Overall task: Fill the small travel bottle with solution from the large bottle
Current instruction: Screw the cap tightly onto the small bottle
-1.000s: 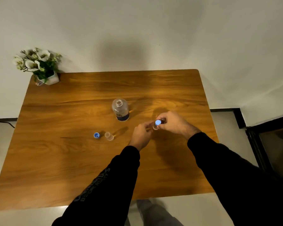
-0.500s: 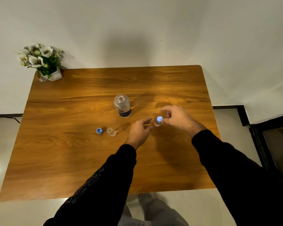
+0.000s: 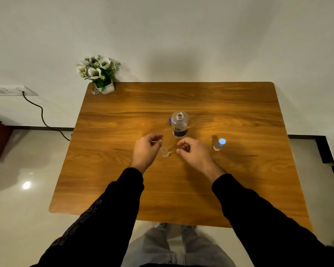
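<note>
Both hands, the left hand (image 3: 146, 149) and right hand (image 3: 193, 154), hang with loose empty fingers beside a tiny open bottle (image 3: 164, 152) on the desk (image 3: 239, 180).

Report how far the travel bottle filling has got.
Done, by the look of it: one small bottle stands capped in blue at the right, released. In hand: nothing; left hand and right hand flank an uncapped small bottle. Left: filling it from the open large bottle and capping. Liquid levels cannot be read.
</note>
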